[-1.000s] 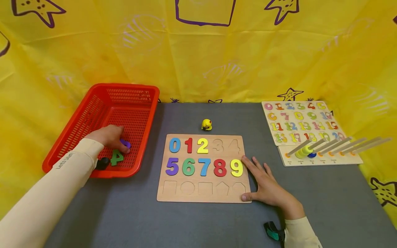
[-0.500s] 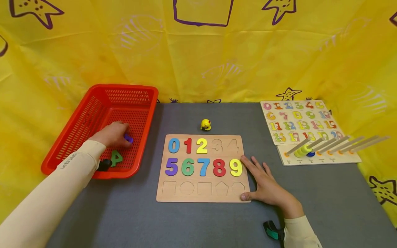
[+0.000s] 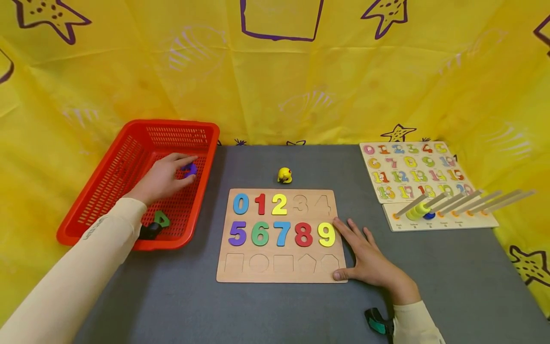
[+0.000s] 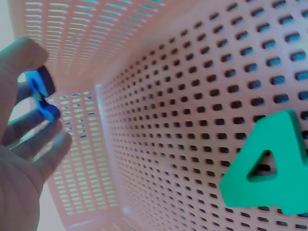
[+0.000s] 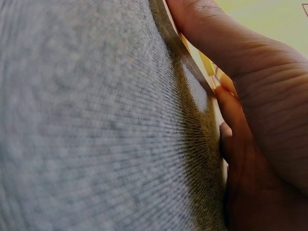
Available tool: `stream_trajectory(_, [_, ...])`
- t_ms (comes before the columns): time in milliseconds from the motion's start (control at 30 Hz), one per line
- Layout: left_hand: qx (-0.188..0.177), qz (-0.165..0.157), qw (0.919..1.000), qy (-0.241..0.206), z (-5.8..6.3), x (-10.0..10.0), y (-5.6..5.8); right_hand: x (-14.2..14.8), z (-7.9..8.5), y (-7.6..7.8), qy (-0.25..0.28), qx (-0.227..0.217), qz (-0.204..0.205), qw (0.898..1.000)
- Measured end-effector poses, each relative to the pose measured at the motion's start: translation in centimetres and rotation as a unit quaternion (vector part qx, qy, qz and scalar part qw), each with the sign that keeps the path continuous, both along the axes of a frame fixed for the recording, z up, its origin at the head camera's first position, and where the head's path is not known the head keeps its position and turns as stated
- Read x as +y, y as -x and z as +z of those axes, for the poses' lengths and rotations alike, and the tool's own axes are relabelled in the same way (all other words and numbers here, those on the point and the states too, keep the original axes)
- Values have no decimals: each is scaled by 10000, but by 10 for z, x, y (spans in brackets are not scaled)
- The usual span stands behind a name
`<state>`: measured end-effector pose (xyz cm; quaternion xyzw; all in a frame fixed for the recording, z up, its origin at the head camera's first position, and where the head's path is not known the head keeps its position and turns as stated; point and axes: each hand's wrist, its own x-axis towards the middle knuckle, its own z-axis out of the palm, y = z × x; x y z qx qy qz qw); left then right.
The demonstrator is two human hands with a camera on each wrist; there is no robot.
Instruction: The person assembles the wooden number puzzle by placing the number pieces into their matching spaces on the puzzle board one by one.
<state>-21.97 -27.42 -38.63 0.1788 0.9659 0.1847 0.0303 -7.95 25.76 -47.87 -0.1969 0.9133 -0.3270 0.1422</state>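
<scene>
Over the red basket [image 3: 195,210], my left hand [image 3: 161,177] pinches a purple number piece [image 3: 189,169] that looks like a 3. The left wrist view shows this piece [image 4: 42,91], bluish there, between thumb and fingers, off the basket floor. A green number 4 [image 3: 161,219] lies at the bottom of the basket. My right hand [image 3: 371,263] rests on the right edge of a wooden number board [image 3: 280,277], fingers spread and thumb at the lower corner. Coloured numbers 0, 1, 2 and 5 to 9 sit in the board; the 3 and 4 outlines and the bottom-row shape outlines are bare.
Behind the board stands a small yellow toy [image 3: 284,175]. At the right lies a number chart board [image 3: 412,172], with a peg stand [image 3: 442,223] carrying yellow and blue rings before it. A yellow patterned cloth [image 3: 275,71] hangs behind the grey table [image 3: 193,306].
My left hand has moved away from me and rightward inside the basket, lifting the purple number piece with it. The right hand stays on the board.
</scene>
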Motion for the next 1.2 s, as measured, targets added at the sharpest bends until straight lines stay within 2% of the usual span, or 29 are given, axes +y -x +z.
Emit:
stream_trajectory(100, [250, -14, 9992, -326, 6, 4, -4, 0, 0, 0, -28, -7, -8, 10000])
stream_trajectory(200, [607, -193, 9965, -536, 14, 12, -6, 0, 0, 0, -48, -44, -17, 10000])
stream_trajectory(333, [982, -476, 9914, -717, 30, 36, -14, -1, 0, 0, -41, -91, -34, 9999])
stream_trajectory(433, [1190, -760, 9865, -834, 44, 60, -25, -1, -1, 0, -26, -77, -37, 10000])
stream_trajectory(567, [1605, -1270, 9733, -1035, 59, 93, -40, -1, -1, 1, -26, -54, -19, 10000])
stream_trajectory(667, [1908, -1694, 9582, -1295, 68, 117, -50, -1, -1, 1, -21, -55, -19, 10000])
stream_trajectory(733, [2016, -1935, 9493, -1440, 70, 133, -55, -1, -1, 1, -24, -47, -20, 10000])
stream_trajectory(800, [2012, -2114, 9441, -1532, 68, 148, -59, -1, -1, 2, -25, -52, -27, 10000])
stream_trajectory(867, [1890, -2220, 9442, -1532, 61, 161, -60, -1, -1, 2, -35, -51, -23, 10000])
stream_trajectory(1033, [1291, -2309, 9539, -1421, 32, 188, -56, -1, -1, 2, -54, -74, 0, 10000])
stream_trajectory(1200, [539, -2315, 9645, -1149, -3, 213, -42, -1, -1, 0, -3, -54, 7, 10000])
